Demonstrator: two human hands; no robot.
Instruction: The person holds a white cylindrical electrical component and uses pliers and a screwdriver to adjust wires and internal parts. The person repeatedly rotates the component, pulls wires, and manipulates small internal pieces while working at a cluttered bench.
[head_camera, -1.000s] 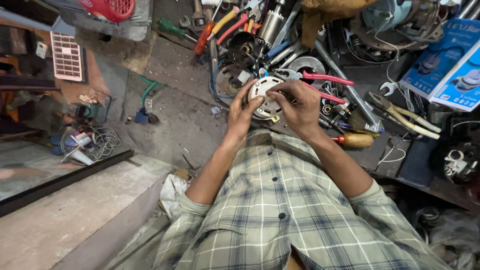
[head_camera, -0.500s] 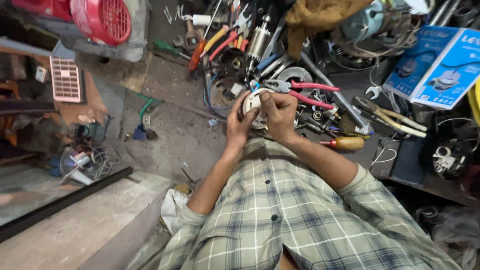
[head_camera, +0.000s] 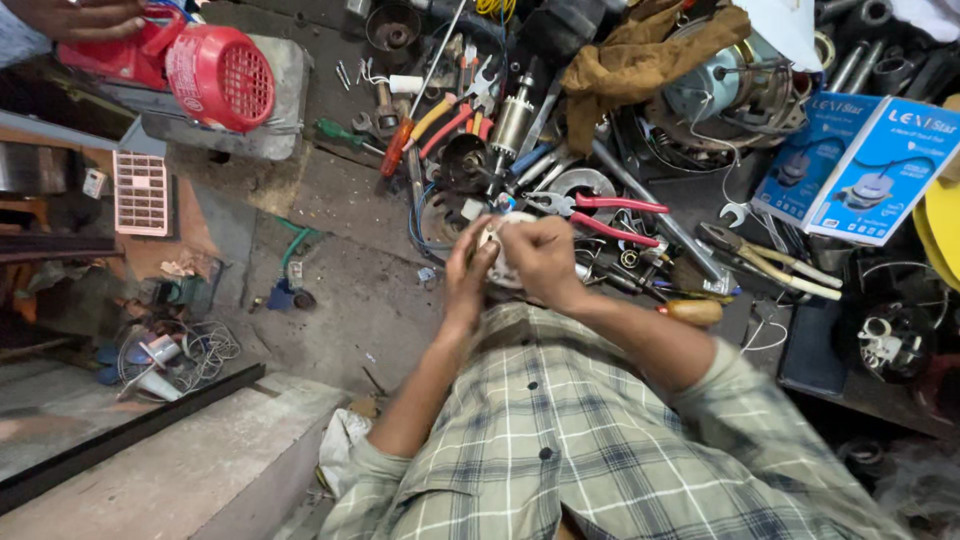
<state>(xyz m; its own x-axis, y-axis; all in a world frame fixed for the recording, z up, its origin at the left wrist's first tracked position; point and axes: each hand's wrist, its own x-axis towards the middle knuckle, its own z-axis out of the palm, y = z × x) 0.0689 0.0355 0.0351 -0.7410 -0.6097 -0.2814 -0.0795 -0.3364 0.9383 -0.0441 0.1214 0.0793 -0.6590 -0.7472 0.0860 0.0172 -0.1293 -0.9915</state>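
Basically a crowded repair bench (head_camera: 350, 250), grimy and scattered with loose tools. Both hands work a small round white part (head_camera: 500, 262), held up just above the clutter at bench centre, close to the chest. Left hand (head_camera: 468, 268) cups its left edge, fingers pressed together and curled round the rim. Right hand (head_camera: 545, 258) covers the top right, thumb and forefinger pinching something on the part; what exactly is hidden.

Risks, biggest first. The part could slip and drop into the tool pile right below, among the red-handled pliers (head_camera: 610, 215) and metal discs, where a small piece would be hard to find; the grip is fingertips only, so a hard twist might cause it. A knuckle could knock the wooden-handled screwdriver (head_camera: 690, 312) lying just beside the right wrist and roll it off the edge. Loose wires (head_camera: 760, 335) near the right forearm could snag the sleeve. Another person's hand (head_camera: 85, 15) holds a red fan motor (head_camera: 205, 70) at top left, well apart, so a low risk.

Versus a second ago: the view has tilted, so the bench sits lower in frame and the red motor, then cut off at the top edge, now shows in full with that hand on it. Hands kept the same grip on the part, slightly nearer the body.
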